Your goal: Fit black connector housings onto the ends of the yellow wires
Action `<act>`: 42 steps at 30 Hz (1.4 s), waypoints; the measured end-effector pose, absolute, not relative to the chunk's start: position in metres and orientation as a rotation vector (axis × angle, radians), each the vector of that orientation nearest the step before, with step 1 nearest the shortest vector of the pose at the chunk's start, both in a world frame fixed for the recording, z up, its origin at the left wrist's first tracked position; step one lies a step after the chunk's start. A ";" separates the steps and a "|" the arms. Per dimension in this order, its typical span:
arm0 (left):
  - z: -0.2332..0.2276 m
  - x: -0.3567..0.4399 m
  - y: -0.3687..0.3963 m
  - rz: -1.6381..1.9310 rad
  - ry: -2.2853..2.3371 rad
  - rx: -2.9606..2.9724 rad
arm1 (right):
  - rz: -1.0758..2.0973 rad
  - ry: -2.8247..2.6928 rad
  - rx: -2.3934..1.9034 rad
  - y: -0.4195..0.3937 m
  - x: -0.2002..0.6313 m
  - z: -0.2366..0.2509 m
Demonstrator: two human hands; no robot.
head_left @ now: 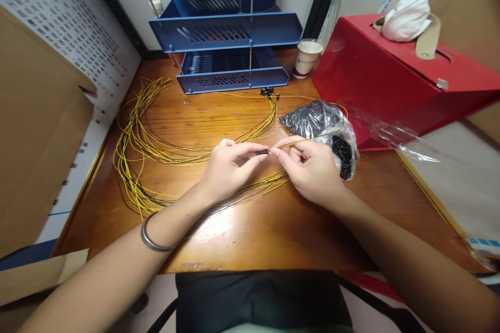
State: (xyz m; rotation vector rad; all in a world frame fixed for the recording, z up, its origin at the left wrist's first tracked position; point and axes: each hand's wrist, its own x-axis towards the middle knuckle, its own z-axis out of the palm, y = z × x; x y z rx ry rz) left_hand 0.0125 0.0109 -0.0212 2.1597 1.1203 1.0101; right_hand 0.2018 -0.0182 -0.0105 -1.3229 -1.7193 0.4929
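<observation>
Brown wooden bench (269,242): the left hand (228,169) pinches one slim black connector (262,152), long axis left-to-right; the right hand (314,170) pinches one thin yellow-and-black wire (325,135), running rightward.

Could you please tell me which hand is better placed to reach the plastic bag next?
Probably the right hand: it is right beside the plastic bag, though it would first need to release the thin wire. The left hand is farther away, holding a small black piece.
</observation>
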 end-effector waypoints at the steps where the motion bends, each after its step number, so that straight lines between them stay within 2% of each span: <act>1: -0.021 0.012 0.011 1.007 1.120 2.170 | 0.489 -1.719 -1.325 -0.018 0.202 -0.011; 22: -0.025 0.015 0.008 1.054 1.179 2.299 | 0.272 -1.720 -1.442 -0.022 0.196 -0.014; 42: -0.023 0.016 0.009 0.995 1.203 2.132 | 0.622 -1.560 -1.419 -0.018 0.197 -0.013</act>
